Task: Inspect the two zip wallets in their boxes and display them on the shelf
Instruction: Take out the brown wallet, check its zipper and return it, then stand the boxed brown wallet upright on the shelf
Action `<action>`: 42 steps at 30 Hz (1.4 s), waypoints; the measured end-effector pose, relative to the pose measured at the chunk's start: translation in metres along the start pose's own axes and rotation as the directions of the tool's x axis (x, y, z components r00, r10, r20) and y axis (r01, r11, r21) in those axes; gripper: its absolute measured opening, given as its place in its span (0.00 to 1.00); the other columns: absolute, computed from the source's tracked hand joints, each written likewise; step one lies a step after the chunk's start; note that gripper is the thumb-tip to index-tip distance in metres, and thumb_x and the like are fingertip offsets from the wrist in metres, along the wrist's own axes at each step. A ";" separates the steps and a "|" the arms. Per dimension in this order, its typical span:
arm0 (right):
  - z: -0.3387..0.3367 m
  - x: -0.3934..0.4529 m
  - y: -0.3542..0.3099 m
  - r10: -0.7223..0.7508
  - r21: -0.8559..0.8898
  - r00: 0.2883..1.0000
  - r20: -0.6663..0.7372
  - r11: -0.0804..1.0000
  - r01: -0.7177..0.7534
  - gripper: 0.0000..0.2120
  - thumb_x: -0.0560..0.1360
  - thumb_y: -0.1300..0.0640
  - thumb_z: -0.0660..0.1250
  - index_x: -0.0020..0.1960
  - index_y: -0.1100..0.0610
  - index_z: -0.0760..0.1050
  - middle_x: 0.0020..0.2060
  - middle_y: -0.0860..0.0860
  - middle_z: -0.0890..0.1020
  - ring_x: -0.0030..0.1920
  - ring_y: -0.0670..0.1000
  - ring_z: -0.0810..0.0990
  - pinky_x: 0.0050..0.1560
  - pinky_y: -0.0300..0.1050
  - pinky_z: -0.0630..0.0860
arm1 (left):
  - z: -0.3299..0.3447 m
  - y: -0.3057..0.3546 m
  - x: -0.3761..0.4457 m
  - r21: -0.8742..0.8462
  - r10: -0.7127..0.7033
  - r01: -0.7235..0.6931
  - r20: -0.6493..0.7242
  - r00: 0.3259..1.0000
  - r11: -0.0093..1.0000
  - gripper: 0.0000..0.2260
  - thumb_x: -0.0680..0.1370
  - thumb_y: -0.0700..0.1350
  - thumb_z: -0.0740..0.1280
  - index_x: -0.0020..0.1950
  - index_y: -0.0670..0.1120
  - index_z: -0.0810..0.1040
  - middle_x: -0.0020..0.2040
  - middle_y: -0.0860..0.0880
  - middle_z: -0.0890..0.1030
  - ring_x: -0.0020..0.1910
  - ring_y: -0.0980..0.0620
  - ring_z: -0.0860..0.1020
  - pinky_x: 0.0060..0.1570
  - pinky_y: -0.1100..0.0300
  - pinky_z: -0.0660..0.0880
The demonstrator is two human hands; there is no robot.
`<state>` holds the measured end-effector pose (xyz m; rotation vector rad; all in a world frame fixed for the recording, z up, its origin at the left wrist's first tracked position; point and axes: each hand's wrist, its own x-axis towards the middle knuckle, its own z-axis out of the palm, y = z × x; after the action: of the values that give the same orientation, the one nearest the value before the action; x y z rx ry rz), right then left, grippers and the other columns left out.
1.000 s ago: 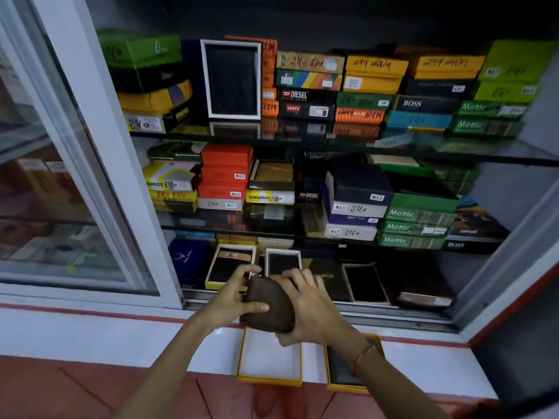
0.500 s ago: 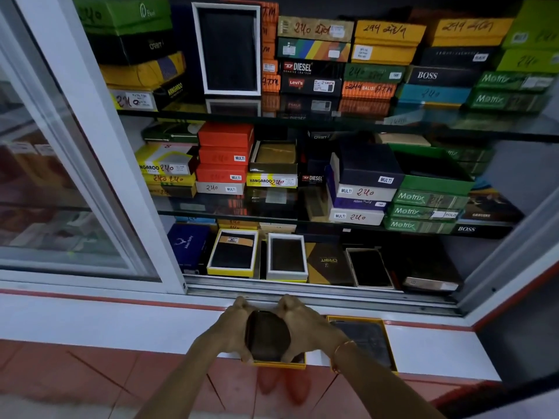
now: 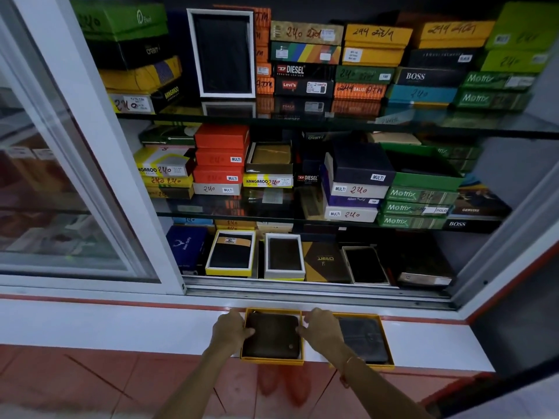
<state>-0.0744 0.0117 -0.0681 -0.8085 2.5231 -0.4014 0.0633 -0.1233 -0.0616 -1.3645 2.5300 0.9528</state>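
A brown zip wallet (image 3: 272, 335) lies flat in a yellow-rimmed box (image 3: 272, 361) on the white ledge below the cabinet. My left hand (image 3: 229, 331) touches the wallet's left edge and my right hand (image 3: 322, 329) its right edge, fingers curled against the wallet and box sides. To the right, a dark grey zip wallet (image 3: 364, 338) rests in a second yellow-rimmed box (image 3: 387, 346), partly hidden behind my right wrist.
The white ledge (image 3: 121, 325) runs along the open display cabinet. Its bottom shelf holds open wallet boxes, a yellow one (image 3: 230, 252) and a white one (image 3: 283, 255). Glass shelves (image 3: 332, 122) above carry stacked boxes. A sliding glass door (image 3: 54, 192) stands at the left.
The brown wallet was held up in both hands, then lowered into the left yellow box. It now lies flat with my hands at its sides.
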 end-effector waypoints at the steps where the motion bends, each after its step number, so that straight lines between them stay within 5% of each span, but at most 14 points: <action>1: 0.002 -0.001 0.001 0.037 0.055 0.999 0.027 0.998 -0.039 0.20 0.75 0.48 0.68 0.59 0.63 0.77 0.45 0.52 0.82 0.47 0.50 0.82 0.46 0.41 0.77 | 0.003 0.000 0.001 0.001 -0.017 0.017 -0.010 1.000 1.000 0.18 0.75 0.52 0.68 0.29 0.51 0.65 0.45 0.46 0.82 0.53 0.48 0.81 0.51 0.61 0.74; 3: 0.004 -0.004 -0.001 0.101 0.118 0.993 0.068 0.987 -0.108 0.19 0.74 0.50 0.70 0.57 0.64 0.78 0.39 0.50 0.79 0.43 0.50 0.81 0.42 0.42 0.76 | 0.005 0.004 0.000 -0.017 -0.033 0.032 -0.024 0.999 0.999 0.19 0.73 0.54 0.71 0.30 0.50 0.63 0.47 0.45 0.82 0.53 0.49 0.81 0.46 0.63 0.72; 7: -0.003 -0.009 -0.001 0.157 0.225 0.987 0.027 0.961 -0.159 0.21 0.67 0.49 0.77 0.51 0.61 0.76 0.48 0.56 0.84 0.49 0.56 0.85 0.51 0.50 0.82 | -0.001 0.005 -0.003 0.028 -0.025 0.026 -0.055 0.998 0.999 0.18 0.70 0.56 0.72 0.30 0.49 0.67 0.38 0.49 0.78 0.50 0.50 0.82 0.41 0.65 0.69; 11: -0.030 -0.010 -0.004 0.100 0.252 0.994 -0.034 0.964 -0.088 0.19 0.65 0.45 0.77 0.47 0.59 0.83 0.42 0.56 0.86 0.44 0.54 0.86 0.49 0.49 0.82 | -0.033 0.023 -0.015 0.040 0.018 -0.013 -0.110 0.994 0.999 0.18 0.67 0.55 0.75 0.28 0.46 0.71 0.29 0.51 0.74 0.44 0.48 0.84 0.39 0.59 0.76; 17: -0.093 -0.030 -0.025 0.077 0.450 0.981 -0.176 0.893 0.011 0.14 0.64 0.51 0.78 0.40 0.62 0.84 0.35 0.56 0.87 0.36 0.54 0.86 0.43 0.50 0.84 | -0.096 0.072 -0.050 0.023 0.122 -0.122 -0.339 0.933 0.992 0.12 0.69 0.53 0.75 0.36 0.45 0.79 0.41 0.46 0.83 0.41 0.51 0.79 0.37 0.64 0.68; 23: -0.187 -0.057 -0.050 0.066 0.681 0.952 -0.298 0.714 0.164 0.09 0.61 0.59 0.81 0.41 0.55 0.85 0.38 0.55 0.87 0.37 0.54 0.87 0.43 0.53 0.85 | -0.161 0.123 -0.088 -0.088 0.217 -0.302 -0.509 0.833 0.949 0.10 0.68 0.49 0.76 0.41 0.43 0.85 0.41 0.46 0.85 0.44 0.49 0.82 0.46 0.57 0.78; 27: -0.252 -0.079 -0.071 0.034 0.659 0.892 -0.450 0.687 0.306 0.15 0.63 0.60 0.80 0.49 0.60 0.85 0.38 0.56 0.86 0.35 0.52 0.86 0.38 0.45 0.85 | -0.206 0.163 -0.113 -0.116 0.290 -0.455 -0.626 0.723 0.883 0.12 0.68 0.45 0.76 0.46 0.40 0.84 0.38 0.51 0.82 0.35 0.57 0.77 0.40 0.63 0.77; 30: -0.296 -0.090 -0.082 0.015 0.615 0.833 -0.552 0.682 0.395 0.17 0.63 0.58 0.80 0.51 0.59 0.84 0.35 0.50 0.85 0.31 0.46 0.84 0.31 0.36 0.82 | -0.237 0.189 -0.121 -0.138 0.289 -0.512 -0.690 0.664 0.848 0.14 0.67 0.46 0.77 0.50 0.41 0.84 0.47 0.46 0.85 0.45 0.51 0.82 0.49 0.58 0.79; 34: -0.344 -0.086 -0.097 0.019 0.601 0.784 -0.621 0.654 0.460 0.19 0.62 0.58 0.81 0.51 0.59 0.84 0.40 0.53 0.86 0.36 0.50 0.86 0.40 0.46 0.85 | -0.273 0.225 -0.114 -0.123 0.302 -0.569 -0.747 0.592 0.813 0.19 0.66 0.47 0.77 0.54 0.41 0.83 0.51 0.44 0.85 0.54 0.48 0.82 0.59 0.53 0.77; 42: -0.386 -0.017 -0.122 0.092 0.539 0.694 -0.714 0.705 0.461 0.21 0.62 0.55 0.81 0.53 0.59 0.83 0.47 0.55 0.86 0.42 0.53 0.85 0.45 0.52 0.84 | -0.299 0.275 -0.052 -0.178 0.249 -0.574 -0.772 0.585 0.799 0.18 0.68 0.44 0.77 0.55 0.39 0.83 0.53 0.41 0.84 0.55 0.45 0.82 0.55 0.57 0.77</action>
<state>-0.1997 -0.0224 0.3153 -0.6824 2.5256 -1.9447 -0.0663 -0.1487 0.3259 -1.4723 3.5574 1.2935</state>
